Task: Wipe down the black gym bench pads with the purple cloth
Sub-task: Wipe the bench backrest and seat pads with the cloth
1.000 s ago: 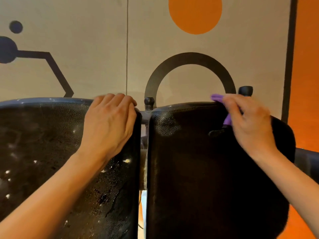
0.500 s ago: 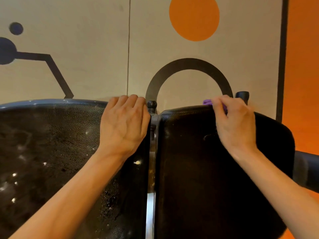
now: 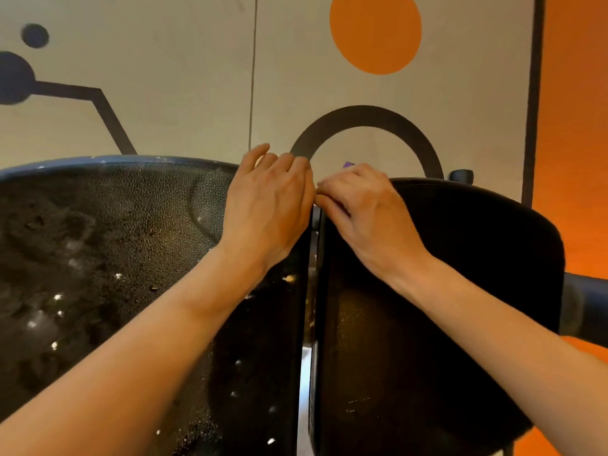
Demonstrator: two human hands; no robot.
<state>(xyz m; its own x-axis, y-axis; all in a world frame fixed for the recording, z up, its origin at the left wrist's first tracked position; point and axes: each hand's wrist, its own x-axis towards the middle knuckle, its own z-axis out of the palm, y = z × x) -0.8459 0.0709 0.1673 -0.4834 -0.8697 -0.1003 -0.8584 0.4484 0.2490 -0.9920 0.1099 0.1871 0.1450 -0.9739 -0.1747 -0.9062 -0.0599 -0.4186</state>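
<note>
The purple cloth [image 3: 348, 165] showed only as a small corner poking up behind the knuckles of the right hand [image 3: 365, 215], at the top left corner of the right bench pad [image 3: 460, 307]. The rest of it was hidden under that hand. The right hand lay curled over the pad's top edge with its fingers bent around the cloth, gripping it against the corner by the gap between the two pads.

The left hand [image 3: 269, 209] rested on the top right corner of the left bench pad [image 3: 108, 258], fingers loosely bent over the edge and holding nothing; its fingertips nearly met those of the right hand across the gap. The left pad's black surface was beaded with wet droplets and white flecks, while the right pad looked darker and plainer. A narrow strip of metal frame [image 3: 304, 373] showed between the pads. Behind them stood a beige wall [image 3: 184, 77] painted with an orange circle [image 3: 375, 31] and a dark arch [image 3: 365, 116].
</note>
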